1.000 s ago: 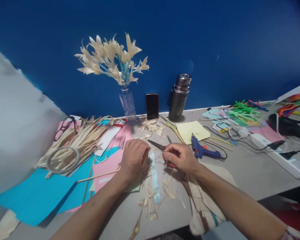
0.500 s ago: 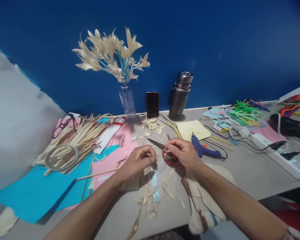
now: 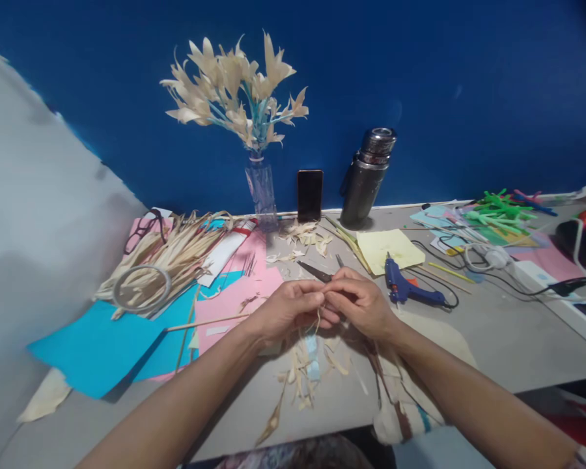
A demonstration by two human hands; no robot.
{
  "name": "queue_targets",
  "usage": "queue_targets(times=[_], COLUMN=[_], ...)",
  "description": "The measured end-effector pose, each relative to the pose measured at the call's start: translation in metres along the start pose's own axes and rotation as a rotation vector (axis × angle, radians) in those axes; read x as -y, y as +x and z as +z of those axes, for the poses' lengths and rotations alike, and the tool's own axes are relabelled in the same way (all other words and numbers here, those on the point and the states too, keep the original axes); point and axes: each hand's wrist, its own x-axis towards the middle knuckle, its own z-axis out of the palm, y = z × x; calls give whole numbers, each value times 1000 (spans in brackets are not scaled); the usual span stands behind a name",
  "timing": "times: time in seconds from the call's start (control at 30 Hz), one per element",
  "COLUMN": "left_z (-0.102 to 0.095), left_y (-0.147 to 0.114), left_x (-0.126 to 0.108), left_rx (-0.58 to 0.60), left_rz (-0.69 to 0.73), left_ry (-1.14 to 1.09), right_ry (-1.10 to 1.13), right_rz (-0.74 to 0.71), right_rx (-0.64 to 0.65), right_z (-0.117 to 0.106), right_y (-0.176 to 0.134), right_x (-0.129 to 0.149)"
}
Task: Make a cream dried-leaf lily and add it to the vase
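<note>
Blue wall (image 3: 371,65) behind; grey worktop (image 3: 493,332) is cluttered on L, barer on R past glue gun (image 3: 407,290). Left hand (image 3: 290,309) & right hand (image 3: 366,306) meet above it, both grips w/ thumb & fingertips pressed tog. on a thin pale strip (image 3: 318,318); one end hangs below, rest hidden btwn fingers. Prob. best: light pressure, pinches close tog., small turns, as a strip this thin could split. Scissors (image 3: 315,271) lie w/ blades apart just beyond the R hand, so mind the tips. Scraps (image 3: 297,378) lie short of worktop's near edge; most room's R of cloth (image 3: 439,332).
</note>
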Motion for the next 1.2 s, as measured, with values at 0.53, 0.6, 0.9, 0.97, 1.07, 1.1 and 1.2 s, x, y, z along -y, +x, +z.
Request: queue_targets(times=[0.53,0.6,0.9,0.97,1.07,1.1,1.2], left_z=[5,7,15,17,19,19,19], left_y=[-1,-1,-3,-3,-4,-4,-3], left_x=[5,6,11,11,12,12,11], left_rx=[-25,-58,-123,-163,-231,-248,-265], left_rz=[-60,-31,86,81,95,106,139], left_ry=[91,116,208,210,245,251,278], right_ry=[287,275,315,323,321,321,314], right_rz=[191,201,304,325,333,332,328], right_rx=[175,133,15,-6,-40,-46,-42], right_z=[-8,-7,0,1,3,4,5], right_y=[4,5,0,-1,-2,-2,-2], right_x=[2,1,2,2,2,2,3])
